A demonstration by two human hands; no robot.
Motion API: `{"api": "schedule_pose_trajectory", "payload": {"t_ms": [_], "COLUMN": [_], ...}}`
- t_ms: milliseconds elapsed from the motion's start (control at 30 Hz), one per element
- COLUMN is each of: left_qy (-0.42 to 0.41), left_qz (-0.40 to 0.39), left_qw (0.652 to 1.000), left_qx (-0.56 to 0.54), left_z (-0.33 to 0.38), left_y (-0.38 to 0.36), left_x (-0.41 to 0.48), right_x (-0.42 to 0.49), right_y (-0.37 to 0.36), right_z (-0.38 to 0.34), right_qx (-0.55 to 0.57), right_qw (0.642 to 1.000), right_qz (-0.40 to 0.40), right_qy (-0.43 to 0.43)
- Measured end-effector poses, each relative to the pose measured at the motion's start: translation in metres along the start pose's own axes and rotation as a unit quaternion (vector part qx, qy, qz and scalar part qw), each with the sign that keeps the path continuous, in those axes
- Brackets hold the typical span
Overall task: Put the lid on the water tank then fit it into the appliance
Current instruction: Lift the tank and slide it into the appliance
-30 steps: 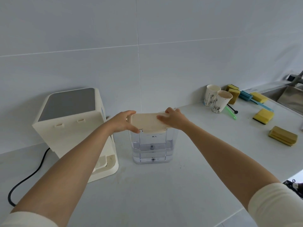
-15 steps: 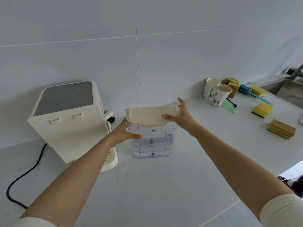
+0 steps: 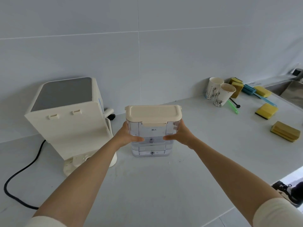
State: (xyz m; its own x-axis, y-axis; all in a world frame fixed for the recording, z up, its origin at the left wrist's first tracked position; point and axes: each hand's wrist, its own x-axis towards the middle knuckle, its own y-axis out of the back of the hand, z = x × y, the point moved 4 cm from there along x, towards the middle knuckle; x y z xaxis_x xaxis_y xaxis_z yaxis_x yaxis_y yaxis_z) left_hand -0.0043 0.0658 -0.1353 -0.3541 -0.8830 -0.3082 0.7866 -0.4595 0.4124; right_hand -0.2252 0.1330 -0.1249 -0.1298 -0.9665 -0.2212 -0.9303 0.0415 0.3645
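Note:
A clear plastic water tank (image 3: pixel 151 145) stands upright on the white counter, partly filled with water. Its cream lid (image 3: pixel 153 113) sits flat on top. My left hand (image 3: pixel 127 136) grips the tank's left side and my right hand (image 3: pixel 179 135) grips its right side, thumbs on the front wall. The cream appliance (image 3: pixel 65 118) with a grey top stands to the left, its back face with two slots turned toward me, a small gap from the tank.
A black power cord (image 3: pixel 21 176) trails from the appliance across the counter at left. Two paper cups (image 3: pixel 219 93), several yellow sponges (image 3: pixel 266 110) and blue and green brushes lie at right, near a steel sink (image 3: pixel 293 94). The counter's front edge runs at lower right.
Both hands left the lid, now resting on the tank, and slid down to hold the tank's two sides. The tank still stands on the counter.

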Motion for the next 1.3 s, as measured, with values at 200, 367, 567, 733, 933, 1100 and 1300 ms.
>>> {"api": "schedule_pose_trajectory", "payload": {"t_ms": [200,367,567,733,933,1100,1300], "left_qy": [-0.003,-0.011,-0.018,-0.002,0.001,0.019,0.027], "left_qz": [0.002,0.001,0.013,0.033,0.069,0.090,0.128], "left_qw": [1.000,1.000,1.000,0.999,0.998,0.995,0.991], "left_qx": [-0.004,0.001,0.010,0.008,-0.009,-0.022,-0.039], "left_z": [-0.002,0.001,0.005,0.007,0.014,0.013,0.003], "left_y": [-0.003,-0.003,-0.002,0.005,0.032,0.061,0.099], "left_x": [0.003,0.002,-0.002,-0.008,-0.025,-0.047,-0.079], "right_x": [0.007,0.009,0.007,0.008,0.010,0.013,0.014], "right_y": [-0.002,-0.001,-0.001,0.000,-0.007,-0.023,-0.061], "right_z": [0.011,0.012,0.009,-0.001,-0.035,-0.064,-0.095], "right_qx": [-0.034,-0.042,-0.029,-0.046,-0.058,-0.074,-0.079], "right_qw": [0.999,0.999,0.999,0.999,0.997,0.995,0.990], "right_qz": [0.009,0.010,0.006,-0.006,-0.031,-0.061,-0.093], "right_qy": [-0.024,-0.017,-0.013,0.008,0.041,0.037,0.064]}}
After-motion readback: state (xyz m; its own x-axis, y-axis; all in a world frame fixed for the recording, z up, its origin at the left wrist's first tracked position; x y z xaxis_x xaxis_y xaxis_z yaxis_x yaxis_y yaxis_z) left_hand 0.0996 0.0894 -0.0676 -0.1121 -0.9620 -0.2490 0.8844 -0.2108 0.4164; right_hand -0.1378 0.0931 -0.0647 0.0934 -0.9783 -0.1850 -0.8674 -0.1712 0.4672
